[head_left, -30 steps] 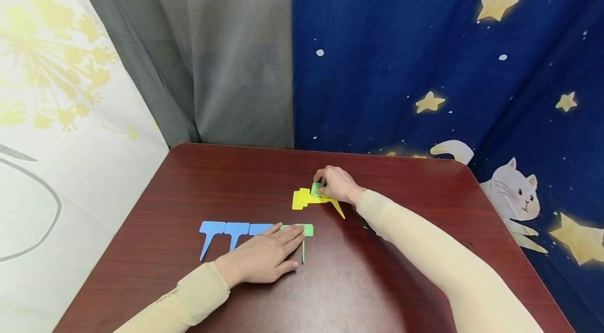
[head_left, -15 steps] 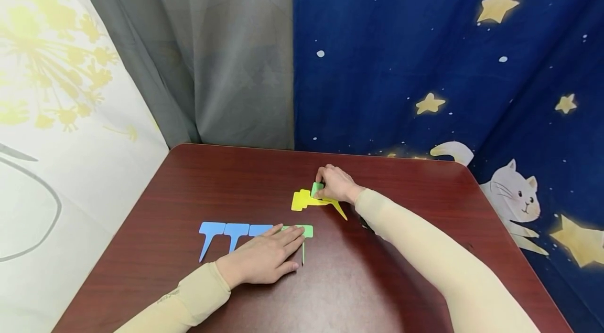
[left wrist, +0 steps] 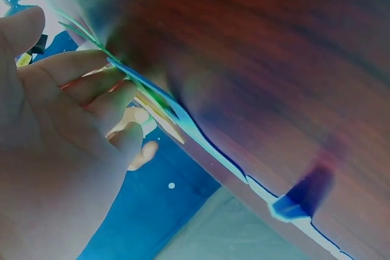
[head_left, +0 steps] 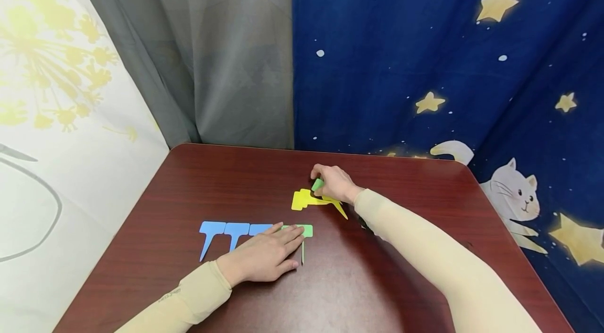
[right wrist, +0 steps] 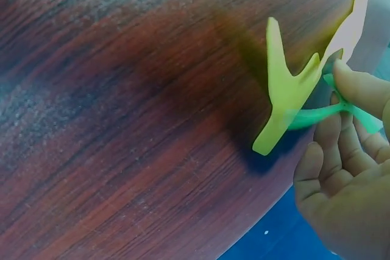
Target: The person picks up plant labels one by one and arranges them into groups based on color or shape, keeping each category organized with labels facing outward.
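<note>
A row of T-shaped plastic plant labels lies on the table: several blue labels on the left, then green labels at the right end. Across the row rests my left hand, fingers straight, hiding part of the blue and green pieces. Farther back, my right hand pinches one green label between thumb and fingers. That label sits tilted over a group of overlapping yellow labels. In the right wrist view the stem of the green label passes behind a yellow label.
The dark red wooden table has rounded far corners. Beyond its far edge hang a grey curtain and a blue curtain with stars. A white patterned cloth hangs at the left.
The green label in my right hand has tilted and risen slightly, and the right fingers have shifted a little. My left hand and the row under it stay put.
</note>
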Available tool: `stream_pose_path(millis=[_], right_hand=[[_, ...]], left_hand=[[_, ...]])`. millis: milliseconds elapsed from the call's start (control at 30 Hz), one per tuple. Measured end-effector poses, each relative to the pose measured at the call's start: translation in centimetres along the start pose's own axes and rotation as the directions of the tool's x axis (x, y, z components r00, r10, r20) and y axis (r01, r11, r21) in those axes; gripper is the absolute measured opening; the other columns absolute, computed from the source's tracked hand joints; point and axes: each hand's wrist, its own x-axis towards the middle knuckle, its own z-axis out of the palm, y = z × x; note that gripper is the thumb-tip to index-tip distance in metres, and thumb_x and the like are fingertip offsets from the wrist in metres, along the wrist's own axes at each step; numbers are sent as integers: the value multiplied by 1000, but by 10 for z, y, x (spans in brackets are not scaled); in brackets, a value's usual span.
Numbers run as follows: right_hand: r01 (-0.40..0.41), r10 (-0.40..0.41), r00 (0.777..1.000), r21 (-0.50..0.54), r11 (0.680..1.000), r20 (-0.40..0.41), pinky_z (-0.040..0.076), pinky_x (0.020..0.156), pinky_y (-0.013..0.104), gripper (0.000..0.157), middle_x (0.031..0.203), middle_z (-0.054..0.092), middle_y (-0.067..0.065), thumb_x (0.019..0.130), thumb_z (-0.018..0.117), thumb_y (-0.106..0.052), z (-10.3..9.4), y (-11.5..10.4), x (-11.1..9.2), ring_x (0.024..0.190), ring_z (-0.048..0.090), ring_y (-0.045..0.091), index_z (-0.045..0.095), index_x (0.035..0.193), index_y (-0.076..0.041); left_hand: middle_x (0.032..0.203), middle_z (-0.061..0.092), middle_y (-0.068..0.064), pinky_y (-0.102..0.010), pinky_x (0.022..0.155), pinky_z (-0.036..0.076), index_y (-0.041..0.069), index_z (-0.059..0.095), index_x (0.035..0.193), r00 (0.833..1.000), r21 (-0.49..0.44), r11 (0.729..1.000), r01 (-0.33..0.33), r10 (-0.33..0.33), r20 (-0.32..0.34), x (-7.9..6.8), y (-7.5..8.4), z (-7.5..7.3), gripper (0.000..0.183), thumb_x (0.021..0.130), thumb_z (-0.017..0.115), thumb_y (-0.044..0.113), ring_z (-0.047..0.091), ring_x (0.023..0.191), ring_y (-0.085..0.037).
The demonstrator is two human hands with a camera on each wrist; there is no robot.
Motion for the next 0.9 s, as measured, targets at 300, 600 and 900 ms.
stream_pose_path(millis=[300,600,900], right_hand=[[79,-79,997,-36,996,-13,47,65,24,16,86,61,-13,76,74,-24,-20,-8,-6,74,54,6,68,91,-25],[114,-113,993,-22,993,29,46,60,25,9,80,62,-12,78,72,-21,-35,-25,-18,68,55,5,67,85,-23],[96,-110,980,88,991,164,48,61,26,10,78,64,-9,75,75,-20,-39,-33,-31,70,56,9,67,82,-20]], left_hand=[[148,23,-6,-42,107,18,10,33,142,1000,2,1000,-2,2,4,0,1,0,59,96,32,48,20,135,-19],[147,26,-7,-42,106,21,9,35,140,1000,15,1000,-7,7,-14,-1,1,1,60,95,34,48,23,134,-20],[147,25,-7,-41,107,19,9,34,141,1000,7,1000,2,-2,0,1,0,-2,60,95,34,48,21,134,-20]])
